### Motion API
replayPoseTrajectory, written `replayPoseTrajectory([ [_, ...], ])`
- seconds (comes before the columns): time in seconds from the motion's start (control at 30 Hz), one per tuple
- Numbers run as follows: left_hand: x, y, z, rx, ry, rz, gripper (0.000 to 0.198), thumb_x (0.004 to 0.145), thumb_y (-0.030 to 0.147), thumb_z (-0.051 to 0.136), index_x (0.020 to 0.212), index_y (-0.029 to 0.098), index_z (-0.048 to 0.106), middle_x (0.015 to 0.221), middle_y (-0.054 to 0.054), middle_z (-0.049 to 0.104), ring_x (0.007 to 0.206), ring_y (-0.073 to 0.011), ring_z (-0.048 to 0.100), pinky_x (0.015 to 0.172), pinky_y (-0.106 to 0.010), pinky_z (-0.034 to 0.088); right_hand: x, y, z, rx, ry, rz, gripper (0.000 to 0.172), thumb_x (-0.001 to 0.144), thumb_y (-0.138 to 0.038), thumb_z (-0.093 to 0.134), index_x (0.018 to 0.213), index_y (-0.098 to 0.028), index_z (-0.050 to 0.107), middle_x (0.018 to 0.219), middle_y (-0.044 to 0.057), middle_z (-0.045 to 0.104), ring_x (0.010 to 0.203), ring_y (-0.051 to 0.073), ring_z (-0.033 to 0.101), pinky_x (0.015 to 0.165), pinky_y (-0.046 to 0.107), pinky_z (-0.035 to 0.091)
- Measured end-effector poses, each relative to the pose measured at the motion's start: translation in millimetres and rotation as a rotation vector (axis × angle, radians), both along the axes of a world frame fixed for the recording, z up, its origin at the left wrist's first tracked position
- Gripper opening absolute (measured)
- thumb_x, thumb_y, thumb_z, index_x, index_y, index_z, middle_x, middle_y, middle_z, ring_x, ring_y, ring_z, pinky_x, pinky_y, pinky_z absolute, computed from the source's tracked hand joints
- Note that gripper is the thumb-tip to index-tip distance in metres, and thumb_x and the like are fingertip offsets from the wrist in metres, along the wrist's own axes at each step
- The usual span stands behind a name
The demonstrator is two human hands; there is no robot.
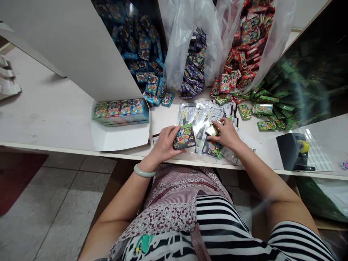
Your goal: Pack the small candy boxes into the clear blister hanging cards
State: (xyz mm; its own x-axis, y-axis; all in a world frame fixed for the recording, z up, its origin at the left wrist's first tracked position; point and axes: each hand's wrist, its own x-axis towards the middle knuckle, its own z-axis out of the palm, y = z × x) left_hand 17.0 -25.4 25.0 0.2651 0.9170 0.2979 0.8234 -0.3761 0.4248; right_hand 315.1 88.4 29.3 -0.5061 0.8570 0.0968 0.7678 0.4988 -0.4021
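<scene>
My left hand grips a small dark printed packet at the near edge of the white table. My right hand rests just to its right, fingers curled on a shiny gold-coloured piece over a spread of flat printed pouches. More dark pouches lie under that wrist.
A tray of stacked colourful boxes stands left of my hands. Behind are heaps of small boxes: blue, purple and red in clear bags, green at right. A black tape dispenser sits by a sticker sheet.
</scene>
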Motion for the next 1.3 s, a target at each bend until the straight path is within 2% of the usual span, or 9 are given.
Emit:
replayPoseTrajectory([
  [0.13,-3.8,-4.2,-0.8,0.023,-0.007,0.010,0.103,0.079,0.064,0.072,0.159,0.021,0.023,0.138,-0.018,0.046,0.129,-0.0360,0.047,0.112,-0.054,0.040,3.1,14.0,7.9,-0.119,-0.153,0.050,0.081,0.076,-0.063,0.075,0.143,-0.024,0.054,0.148,0.020,0.046,0.136,0.047,0.043,0.105,0.065,0.043],
  [0.23,-7.2,-4.9,-1.3,0.017,-0.022,0.026,0.103,0.078,0.066,0.071,0.159,0.021,0.024,0.139,-0.018,0.046,0.130,-0.0356,0.047,0.113,-0.053,0.040,10.4,23.8,22.1,-0.136,-0.224,0.232,0.078,0.079,-0.037,0.076,0.150,-0.026,0.045,0.159,0.015,0.040,0.146,0.045,0.032,0.111,0.065,0.036],
  [0.37,-6.1,-2.3,-1.6,-0.010,-0.029,0.026,0.105,0.077,0.067,0.073,0.158,0.022,0.025,0.139,-0.018,0.046,0.130,-0.0360,0.047,0.113,-0.054,0.040,13.1,28.2,32.3,-0.074,-0.254,0.345,0.058,0.078,-0.012,0.065,0.134,-0.022,0.058,0.138,0.014,0.061,0.134,0.038,0.050,0.111,0.061,0.035],
  [0.57,-4.3,-2.2,-2.2,0.011,-0.046,0.046,0.104,0.076,0.069,0.071,0.158,0.022,0.027,0.138,-0.018,0.047,0.128,-0.0358,0.048,0.113,-0.054,0.041,10.1,13.3,22.2,-0.180,-0.021,-0.140,0.054,0.078,-0.059,0.071,0.111,-0.019,0.059,0.099,0.013,0.068,0.083,0.031,0.065,0.074,0.044,0.052],
  [0.63,-5.5,-2.2,-1.3,0.001,-0.045,0.046,0.104,0.076,0.068,0.072,0.158,0.022,0.026,0.138,-0.017,0.048,0.129,-0.0361,0.049,0.113,-0.054,0.040,14.1,11.7,19.6,-0.249,-0.012,-0.174,0.053,0.079,-0.063,0.069,0.107,-0.019,0.059,0.097,0.013,0.067,0.082,0.030,0.065,0.073,0.044,0.053],
  [0.73,-6.8,-1.4,0.0,-0.016,-0.035,0.049,0.105,0.076,0.066,0.074,0.159,0.023,0.025,0.140,-0.017,0.047,0.130,-0.0366,0.048,0.113,-0.055,0.040,24.2,17.3,20.1,-0.194,0.030,-0.029,0.061,0.077,-0.058,0.074,0.122,-0.020,0.057,0.122,0.017,0.064,0.112,0.036,0.062,0.092,0.051,0.052],
  [0.87,-4.2,1.3,0.3,-0.008,-0.021,0.020,0.105,0.076,0.064,0.075,0.158,0.022,0.025,0.138,-0.018,0.047,0.128,-0.0365,0.048,0.111,-0.054,0.041,29.1,30.0,20.1,-0.151,-0.117,0.211,0.092,0.067,-0.034,0.086,0.147,-0.027,0.042,0.160,0.015,0.036,0.151,0.043,0.025,0.116,0.065,0.029],
  [1.13,3.4,1.5,6.0,-0.097,-0.009,-0.021,0.107,0.073,0.054,0.081,0.159,0.024,0.024,0.140,-0.017,0.045,0.131,-0.0380,0.045,0.113,-0.056,0.038,15.9,-0.9,50.5,-0.044,0.265,0.322,0.074,0.078,-0.043,0.078,0.143,-0.028,0.047,0.142,0.013,0.052,0.135,0.035,0.048,0.111,0.054,0.043],
  [1.3,9.5,4.0,6.0,-0.035,0.001,-0.078,0.109,0.072,0.059,0.080,0.158,0.024,0.024,0.139,-0.017,0.046,0.128,-0.0373,0.046,0.111,-0.055,0.038,0.3,-26.0,77.5,-0.002,0.117,0.505,0.073,0.083,-0.038,0.075,0.148,-0.034,0.043,0.145,0.011,0.051,0.135,0.035,0.047,0.112,0.057,0.042],
])
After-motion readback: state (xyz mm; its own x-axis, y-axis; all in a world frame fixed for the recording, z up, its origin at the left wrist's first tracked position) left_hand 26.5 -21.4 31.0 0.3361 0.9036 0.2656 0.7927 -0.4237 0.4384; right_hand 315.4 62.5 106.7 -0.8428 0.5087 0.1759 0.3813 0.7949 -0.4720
